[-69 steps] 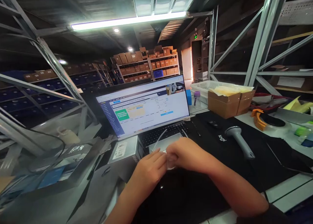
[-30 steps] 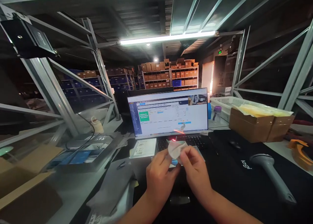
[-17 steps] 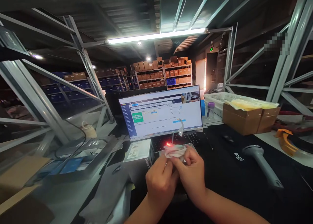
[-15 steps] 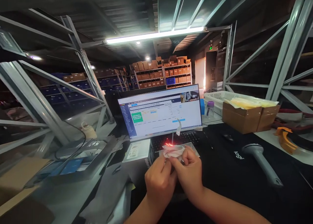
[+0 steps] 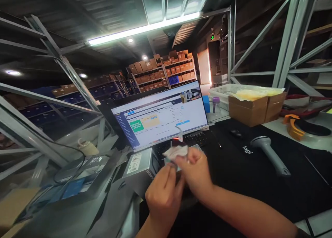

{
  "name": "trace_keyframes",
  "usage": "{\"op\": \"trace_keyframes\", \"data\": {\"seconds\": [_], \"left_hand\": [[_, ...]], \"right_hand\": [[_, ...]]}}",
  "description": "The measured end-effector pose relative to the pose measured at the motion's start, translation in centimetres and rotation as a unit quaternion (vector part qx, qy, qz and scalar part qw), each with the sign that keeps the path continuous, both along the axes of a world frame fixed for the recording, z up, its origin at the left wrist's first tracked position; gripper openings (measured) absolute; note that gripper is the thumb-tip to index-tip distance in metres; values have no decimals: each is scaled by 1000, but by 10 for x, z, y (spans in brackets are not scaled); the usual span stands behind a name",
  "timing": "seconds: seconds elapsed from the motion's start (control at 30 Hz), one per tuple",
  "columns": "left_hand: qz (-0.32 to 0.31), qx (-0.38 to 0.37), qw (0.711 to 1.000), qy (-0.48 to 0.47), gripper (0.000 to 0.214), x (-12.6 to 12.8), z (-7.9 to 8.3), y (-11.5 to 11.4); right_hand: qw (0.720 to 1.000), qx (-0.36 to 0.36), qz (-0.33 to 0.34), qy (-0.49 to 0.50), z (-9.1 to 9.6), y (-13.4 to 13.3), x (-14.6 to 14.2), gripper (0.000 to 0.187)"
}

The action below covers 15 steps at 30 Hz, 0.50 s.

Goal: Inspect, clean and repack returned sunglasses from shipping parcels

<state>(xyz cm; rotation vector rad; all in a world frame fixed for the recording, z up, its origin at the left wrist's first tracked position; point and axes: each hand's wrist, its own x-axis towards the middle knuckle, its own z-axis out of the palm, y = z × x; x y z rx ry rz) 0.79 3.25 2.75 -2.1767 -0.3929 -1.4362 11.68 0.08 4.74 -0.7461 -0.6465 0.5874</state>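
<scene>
A crumpled white wrapper (image 5: 176,151), thin and soft-looking, sticks up above my fingertips in front of the monitor. My right hand (image 5: 198,170) pinches it between thumb and curled fingers. Just left of and below it, the fingers of my left hand (image 5: 163,193) are pressed together at the wrapper's lower edge; what lies in that pinch is hidden. A clear-edged tray or box (image 5: 195,148) shows partly behind my right hand. To the left stands a grey-white carton (image 5: 141,162) with a label on top and printed letters on its side.
Behind are a monitor (image 5: 160,117) and keyboard (image 5: 198,139). On the right lie a barcode scanner (image 5: 271,156), a mouse (image 5: 236,133), a tape roll in an orange holder (image 5: 295,127) and brown boxes (image 5: 247,110). A grey tray (image 5: 97,177) with papers sits left.
The view has shifted and tilted. My hands have moved slightly apart; the wrapper now stands higher above the left fingertips, spread more to the left, and the red glow on it is gone.
</scene>
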Motion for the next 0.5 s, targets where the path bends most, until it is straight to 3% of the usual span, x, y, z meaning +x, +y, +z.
{"op": "trace_keyframes", "data": {"seconds": [0.1,0.2,0.3,0.4,0.5], "left_hand": [[16,7,1000,-8,8,-6,4,6],[2,18,1000,8,14,-4,2,10],[-9,36,999,22,16,1,-2,7],[-17,35,999,35,9,5,-3,4],[-15,16,999,33,7,1,0,6]], "right_hand": [[994,-12,-70,-82,-9,2,-14,53],[999,-17,31,-5,3,1,-1,58],[979,-7,143,145,22,0,24,71],[961,-11,169,219,31,2,36,71],[974,1,131,187,22,7,23,64]]}}
